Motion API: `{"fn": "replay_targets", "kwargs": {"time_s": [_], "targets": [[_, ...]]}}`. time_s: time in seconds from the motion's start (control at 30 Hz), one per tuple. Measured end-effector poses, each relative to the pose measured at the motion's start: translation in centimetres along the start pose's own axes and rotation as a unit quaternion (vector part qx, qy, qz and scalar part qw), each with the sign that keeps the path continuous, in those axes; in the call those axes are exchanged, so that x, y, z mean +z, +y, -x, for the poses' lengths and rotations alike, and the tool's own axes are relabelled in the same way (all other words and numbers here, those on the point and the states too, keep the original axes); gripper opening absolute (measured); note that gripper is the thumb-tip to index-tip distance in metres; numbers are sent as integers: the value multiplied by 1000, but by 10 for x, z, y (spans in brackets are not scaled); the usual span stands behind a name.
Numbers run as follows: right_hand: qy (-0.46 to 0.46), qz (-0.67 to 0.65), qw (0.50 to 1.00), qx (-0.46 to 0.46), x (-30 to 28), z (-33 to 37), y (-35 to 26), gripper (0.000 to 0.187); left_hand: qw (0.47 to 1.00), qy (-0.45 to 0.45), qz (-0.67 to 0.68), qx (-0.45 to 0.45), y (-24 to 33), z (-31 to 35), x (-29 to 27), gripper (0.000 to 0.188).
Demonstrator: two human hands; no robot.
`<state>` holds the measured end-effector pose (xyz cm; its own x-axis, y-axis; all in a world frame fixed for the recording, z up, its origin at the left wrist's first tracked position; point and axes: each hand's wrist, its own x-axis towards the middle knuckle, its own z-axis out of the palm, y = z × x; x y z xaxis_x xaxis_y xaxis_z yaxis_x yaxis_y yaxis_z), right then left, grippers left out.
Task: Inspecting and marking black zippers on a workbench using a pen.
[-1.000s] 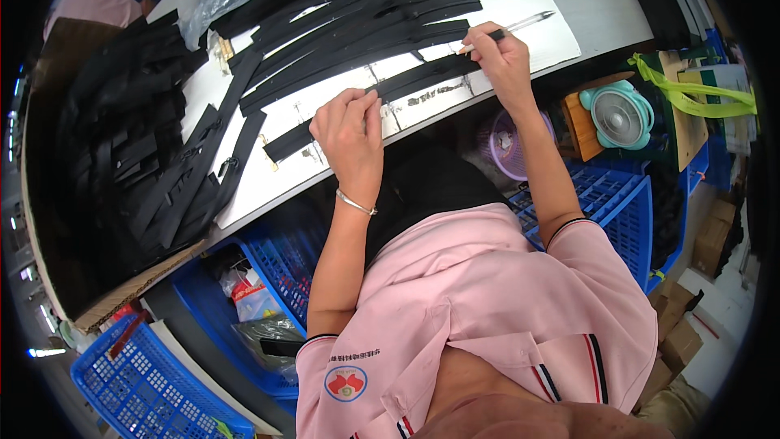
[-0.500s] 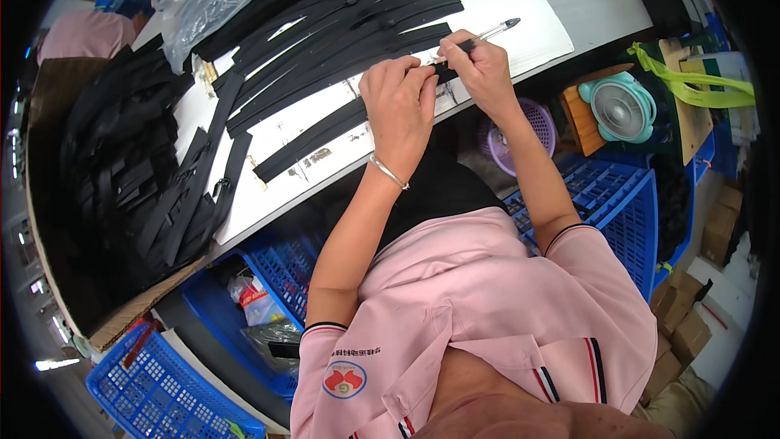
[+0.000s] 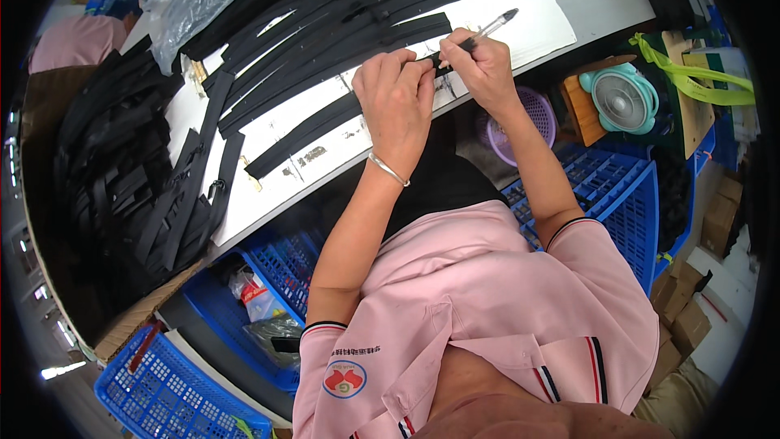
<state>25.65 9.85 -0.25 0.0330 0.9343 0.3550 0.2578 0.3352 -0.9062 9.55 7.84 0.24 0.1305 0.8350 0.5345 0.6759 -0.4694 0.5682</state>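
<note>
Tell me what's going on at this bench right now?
A person in a pink polo works at a white table. The left hand presses on the nearest black strap, while the right hand grips a pen at the strap's end. More black straps lie in rows behind it, and a heap of straps is piled to the left.

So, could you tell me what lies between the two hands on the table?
In the head view, the end of a black strap bridges the left hand and right hand.
</note>
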Motion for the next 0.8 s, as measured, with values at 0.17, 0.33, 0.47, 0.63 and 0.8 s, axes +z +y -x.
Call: {"fn": "replay_targets", "kwargs": {"time_s": [0.17,0.33,0.47,0.63,0.8], "targets": [[-32,14,999,-1,-2,0,1,18,1000,4,12,-1,0,0,1,13],[-66,84,994,-31,-3,-2,-4,14,1000,4,4,-5,-4,2,-4,14],[-9,-38,999,33,-8,7,-2,17,996,-64,-55,-12,5,16,-18,40],[22,-4,999,-40,-6,11,1,18,995,-99,-19,-21,-13,8,-17,49],[69,-6,998,4,1,11,-1,17,997,-62,-42,6,-52,-25,-13,50]]}}
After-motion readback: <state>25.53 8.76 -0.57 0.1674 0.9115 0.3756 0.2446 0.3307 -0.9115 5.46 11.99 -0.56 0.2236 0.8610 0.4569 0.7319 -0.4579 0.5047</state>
